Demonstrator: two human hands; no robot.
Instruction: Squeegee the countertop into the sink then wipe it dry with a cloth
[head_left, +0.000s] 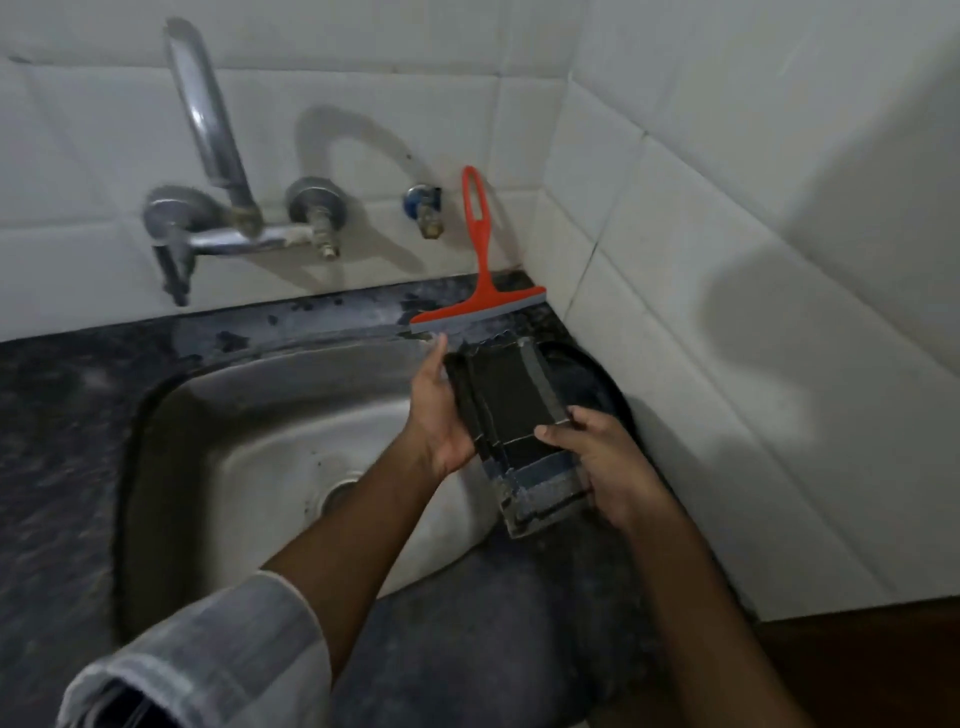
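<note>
Head camera view, looking down at a steel sink (270, 415) set in a dark speckled countertop (47, 447). Both hands hold a dark rectangular block (511, 410) over the sink's right edge. The left hand (439, 410) grips its far left side, fingers curled around it; the right hand (605, 457) clasps its near right end, thumb on top. An orange squeegee (480, 270) stands at the back corner, blade on the countertop, handle leaning against the white tiled wall (727, 260). A metal faucet (213, 171) projects from the wall at left. No cloth can be made out.
</note>
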